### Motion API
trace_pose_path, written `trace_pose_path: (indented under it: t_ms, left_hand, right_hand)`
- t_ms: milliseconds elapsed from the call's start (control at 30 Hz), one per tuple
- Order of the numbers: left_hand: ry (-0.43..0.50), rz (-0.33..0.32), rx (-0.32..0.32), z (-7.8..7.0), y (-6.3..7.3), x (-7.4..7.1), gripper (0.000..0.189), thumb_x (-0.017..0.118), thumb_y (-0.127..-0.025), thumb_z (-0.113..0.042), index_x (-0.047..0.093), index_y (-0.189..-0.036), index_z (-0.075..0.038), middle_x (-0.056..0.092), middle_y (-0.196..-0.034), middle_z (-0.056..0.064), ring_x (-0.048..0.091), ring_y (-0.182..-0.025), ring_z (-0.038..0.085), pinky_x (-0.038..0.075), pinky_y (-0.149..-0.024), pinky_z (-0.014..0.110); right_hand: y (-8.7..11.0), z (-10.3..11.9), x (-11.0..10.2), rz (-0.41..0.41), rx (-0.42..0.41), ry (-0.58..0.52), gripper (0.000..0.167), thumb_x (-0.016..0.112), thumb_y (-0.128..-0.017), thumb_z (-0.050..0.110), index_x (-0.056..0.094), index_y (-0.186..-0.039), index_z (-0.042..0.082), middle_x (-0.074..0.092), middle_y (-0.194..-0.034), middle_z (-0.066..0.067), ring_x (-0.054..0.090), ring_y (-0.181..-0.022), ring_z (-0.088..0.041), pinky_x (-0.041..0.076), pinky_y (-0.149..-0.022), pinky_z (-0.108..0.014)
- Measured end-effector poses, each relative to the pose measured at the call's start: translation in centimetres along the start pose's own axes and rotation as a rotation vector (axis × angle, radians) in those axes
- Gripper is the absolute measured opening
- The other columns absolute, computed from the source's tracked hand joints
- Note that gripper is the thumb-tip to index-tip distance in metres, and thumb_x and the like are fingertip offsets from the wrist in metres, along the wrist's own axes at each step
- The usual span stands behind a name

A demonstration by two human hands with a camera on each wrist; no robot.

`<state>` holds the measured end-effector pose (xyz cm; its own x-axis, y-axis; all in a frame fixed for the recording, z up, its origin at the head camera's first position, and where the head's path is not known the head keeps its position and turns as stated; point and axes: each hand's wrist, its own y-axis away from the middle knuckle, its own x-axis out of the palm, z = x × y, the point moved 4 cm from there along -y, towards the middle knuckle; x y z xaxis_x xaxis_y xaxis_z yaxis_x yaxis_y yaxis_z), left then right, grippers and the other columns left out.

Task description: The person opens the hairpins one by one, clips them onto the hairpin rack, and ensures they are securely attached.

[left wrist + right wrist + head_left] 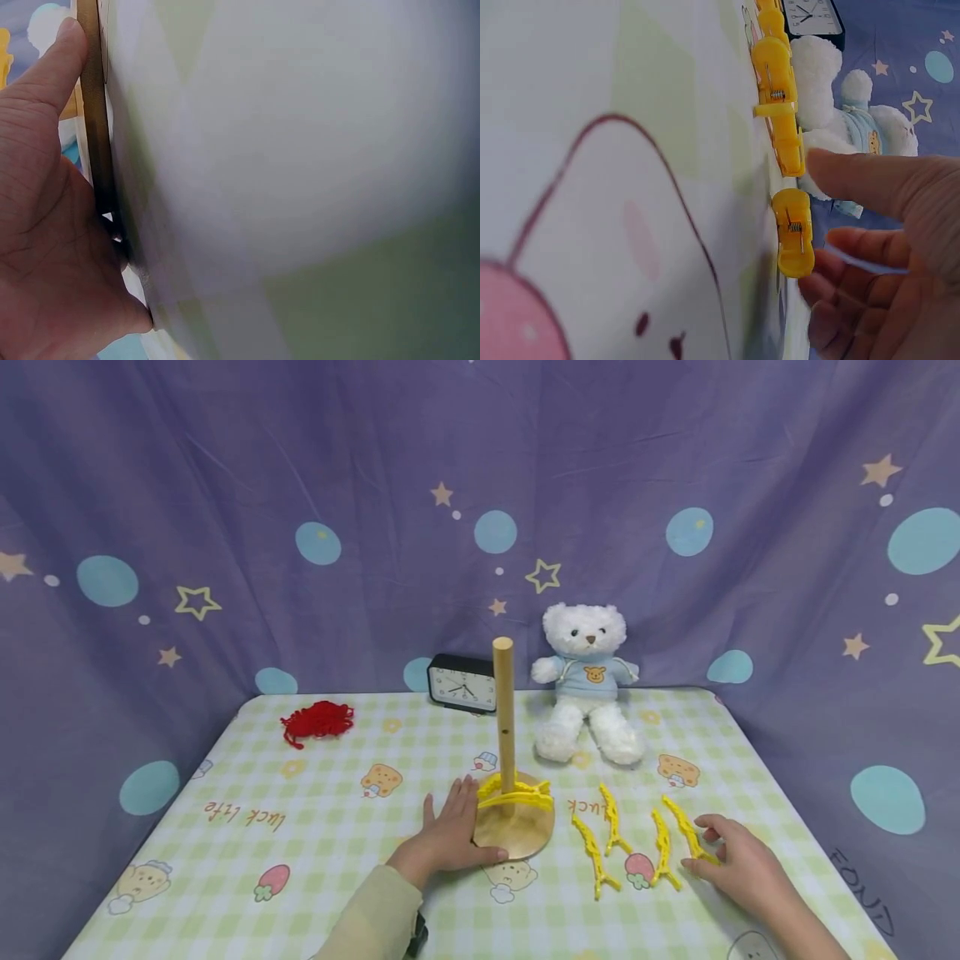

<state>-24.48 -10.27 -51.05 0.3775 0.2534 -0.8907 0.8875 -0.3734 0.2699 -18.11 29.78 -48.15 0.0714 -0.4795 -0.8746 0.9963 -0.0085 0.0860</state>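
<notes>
A round wooden base (517, 835) carries an upright wooden pole (506, 718). My left hand (442, 837) rests against the base's left side, thumb stretched along its near rim and fingers pointing away; in the left wrist view the thumb touches the base's edge (94, 97). Yellow plastic pieces (517, 799) lie on the base around the pole's foot. My right hand (738, 864) is at the near end of the rightmost yellow clip (684, 827), thumb and fingers apart around it. The right wrist view shows a metal spring in that clip (793, 232).
Several more yellow clips (592, 852) lie between the base and my right hand. A white teddy bear (588, 685) sits at the back, beside a black alarm clock (462, 683) partly behind the pole. Red yarn (318, 722) lies at the back left on the checked tablecloth (225, 860).
</notes>
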Motion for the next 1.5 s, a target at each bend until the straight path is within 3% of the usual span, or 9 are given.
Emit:
trace_pose_path:
  t_ms: [233,367,600,967,1167,1333,1500]
  left_hand:
    - [0.003,0.0,0.007,-0.8,0.6,-0.8,0.121,0.059,-0.077,-0.077,0.003,-0.157,-0.005,-0.004,-0.163,0.012,-0.005,-0.149,0.028,-0.008,-0.111,0.063]
    - [0.002,-0.006,0.011,-1.0,0.8,-1.0,0.12,0.059,-0.078,-0.076,0.004,-0.156,-0.004,-0.003,-0.163,0.014,-0.003,-0.149,0.029,-0.007,-0.111,0.064]
    - [0.013,-0.02,0.028,-1.1,0.9,-1.0,0.121,0.06,-0.078,-0.075,0.004,-0.156,-0.002,-0.004,-0.163,0.014,-0.004,-0.149,0.03,-0.01,-0.11,0.064]
    - [0.02,-0.016,0.025,-0.8,0.7,-0.7,0.123,0.059,-0.076,-0.078,0.002,-0.156,-0.004,-0.006,-0.163,0.013,-0.007,-0.149,0.028,-0.012,-0.111,0.063]
    - [0.008,-0.014,0.018,-0.8,0.8,-0.8,0.121,0.058,-0.078,-0.076,0.003,-0.156,-0.003,-0.005,-0.163,0.013,-0.006,-0.149,0.028,-0.01,-0.111,0.063]
    - [0.019,-0.01,0.017,-1.1,1.1,-1.2,0.12,0.061,-0.078,-0.074,0.006,-0.156,-0.002,-0.001,-0.163,0.015,-0.002,-0.149,0.03,-0.008,-0.111,0.064]
    - [0.004,-0.012,0.014,-0.6,0.6,-0.5,0.122,0.058,-0.076,-0.078,0.002,-0.156,-0.004,-0.005,-0.163,0.013,-0.006,-0.149,0.028,-0.011,-0.111,0.063]
  right_hand:
    - [-0.3,-0.9,0.6,0.113,0.078,0.007,0.074,0.084,-0.068,0.053,0.059,-0.11,-0.002,0.06,-0.093,-0.006,0.055,-0.082,-0.023,0.047,-0.071,-0.044]
    - [-0.3,-1.0,0.6,0.108,0.067,0.028,0.063,0.084,-0.068,0.052,0.061,-0.099,0.002,0.059,-0.089,-0.005,0.053,-0.079,-0.022,0.046,-0.069,-0.042]
    - [-0.3,-0.8,0.7,0.092,0.047,0.055,0.048,0.083,-0.072,0.044,0.053,-0.084,0.009,0.046,-0.076,-0.003,0.041,-0.068,-0.019,0.032,-0.06,-0.035]
    - [-0.1,-0.8,0.1,0.044,0.056,0.005,0.048,0.081,-0.076,0.038,0.059,-0.098,0.002,0.05,-0.078,-0.001,0.044,-0.069,-0.018,0.036,-0.06,-0.032]
    - [-0.1,-0.3,-0.7,0.011,0.038,-0.021,0.048,0.08,-0.078,0.039,0.058,-0.101,0.004,0.062,-0.091,-0.005,0.058,-0.077,-0.02,0.045,-0.063,-0.036]
    - [-0.1,1.0,-1.0,-0.044,-0.023,-0.075,0.044,0.079,-0.081,0.036,0.06,-0.108,0.007,0.067,-0.102,-0.01,0.061,-0.075,-0.017,0.046,-0.059,-0.033]
    - [0.0,3.2,-1.4,-0.13,-0.13,-0.136,0.039,0.078,-0.083,0.029,0.062,-0.112,0.01,0.068,-0.107,-0.012,0.056,-0.072,-0.012,0.043,-0.056,-0.028]
